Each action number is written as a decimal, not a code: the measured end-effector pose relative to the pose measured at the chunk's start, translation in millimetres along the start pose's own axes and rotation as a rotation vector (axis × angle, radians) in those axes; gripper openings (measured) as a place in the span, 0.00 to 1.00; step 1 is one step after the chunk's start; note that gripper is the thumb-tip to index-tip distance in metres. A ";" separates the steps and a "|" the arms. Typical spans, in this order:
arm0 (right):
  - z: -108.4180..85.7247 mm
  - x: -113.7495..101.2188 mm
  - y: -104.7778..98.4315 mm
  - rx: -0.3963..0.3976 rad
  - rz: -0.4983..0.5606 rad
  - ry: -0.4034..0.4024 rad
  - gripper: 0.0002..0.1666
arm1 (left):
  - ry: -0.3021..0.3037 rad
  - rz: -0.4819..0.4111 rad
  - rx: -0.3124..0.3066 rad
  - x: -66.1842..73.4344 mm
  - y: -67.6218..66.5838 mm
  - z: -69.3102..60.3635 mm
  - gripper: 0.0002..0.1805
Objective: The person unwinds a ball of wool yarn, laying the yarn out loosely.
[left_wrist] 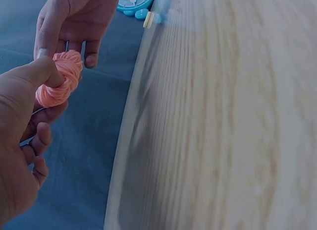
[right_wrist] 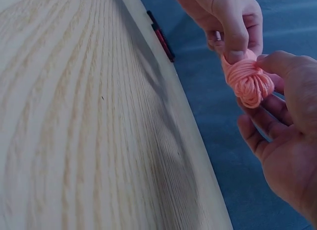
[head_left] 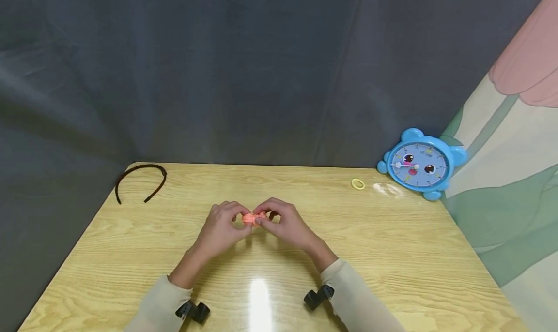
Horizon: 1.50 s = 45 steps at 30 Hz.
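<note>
A small bundle of salmon-pink yarn point(head_left: 249, 218) is held above the middle of the table between both hands. My left hand point(head_left: 221, 228) pinches its left end between thumb and fingers. From the other side, my right hand point(head_left: 285, 221) pinches the right end. In the left wrist view the yarn bundle point(left_wrist: 59, 81) shows its wound strands, with the left thumb pressed on it. Looped strands stick out at the end of the yarn point(right_wrist: 251, 88) in the right wrist view. Fingers hide part of the bundle.
A dark headband point(head_left: 141, 166) lies at the table's back left. A yellow ring-shaped band point(head_left: 358, 184) lies at the back right, near a blue animal-faced clock point(head_left: 420, 165). The wooden table point(head_left: 392, 254) meets a dark curtain point(head_left: 261, 80) behind.
</note>
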State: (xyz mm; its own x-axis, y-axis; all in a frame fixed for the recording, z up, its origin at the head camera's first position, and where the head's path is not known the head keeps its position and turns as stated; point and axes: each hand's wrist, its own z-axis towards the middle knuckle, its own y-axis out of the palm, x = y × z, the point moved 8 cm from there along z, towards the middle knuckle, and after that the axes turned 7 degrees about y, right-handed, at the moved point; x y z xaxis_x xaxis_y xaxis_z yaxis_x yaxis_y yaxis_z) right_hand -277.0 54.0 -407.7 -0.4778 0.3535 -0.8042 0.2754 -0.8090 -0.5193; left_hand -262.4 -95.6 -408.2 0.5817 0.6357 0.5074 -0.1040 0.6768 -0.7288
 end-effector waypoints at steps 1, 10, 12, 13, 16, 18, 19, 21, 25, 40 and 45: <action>-0.4 -0.5 -0.7 0.009 0.001 -0.003 0.06 | 0.011 0.013 0.004 2.2 -0.4 0.2 0.07; -1.5 -3.3 -7.1 0.083 -0.023 -0.022 0.03 | 0.092 0.097 0.030 17.6 -3.9 2.4 0.08; -2.2 -3.7 -10.4 0.095 -0.025 -0.007 0.03 | 0.102 0.102 0.036 19.1 -4.8 2.5 0.09; -2.5 -3.7 -12.5 0.102 -0.021 0.001 0.04 | 0.100 0.093 0.037 19.0 -5.1 2.5 0.09; -4.2 -2.4 -20.4 0.131 -0.006 0.032 0.05 | 0.076 0.044 0.038 17.0 -6.9 1.9 0.08; -5.7 0.2 -25.3 0.147 0.002 0.051 0.06 | 0.054 0.000 0.036 14.6 -8.3 1.0 0.07; -6.6 1.8 -27.7 0.155 0.005 0.061 0.06 | 0.043 -0.026 0.035 13.3 -8.9 0.5 0.07; -9.1 5.7 -32.1 0.168 0.010 0.080 0.06 | 0.029 -0.072 0.035 11.4 -9.9 -0.1 0.07; -17.3 13.8 -40.1 0.187 0.017 0.113 0.06 | 0.018 -0.144 0.033 8.5 -11.5 -0.1 0.08; -43.3 8.1 -76.9 0.226 0.085 0.063 0.04 | -0.123 -0.297 -0.030 -13.4 -15.1 -4.1 0.09; -46.3 11.1 -91.1 0.285 0.120 0.045 0.03 | -0.142 -0.375 -0.060 -15.3 -15.4 -4.6 0.09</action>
State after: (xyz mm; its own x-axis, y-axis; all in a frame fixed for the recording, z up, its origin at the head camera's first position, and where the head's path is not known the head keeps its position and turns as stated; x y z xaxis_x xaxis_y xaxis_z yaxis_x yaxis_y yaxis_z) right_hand -268.8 153.4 -382.7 -0.4171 0.2623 -0.8702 0.0798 -0.9432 -0.3226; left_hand -266.0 -117.5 -406.9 0.4525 0.3964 0.7988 0.1442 0.8515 -0.5042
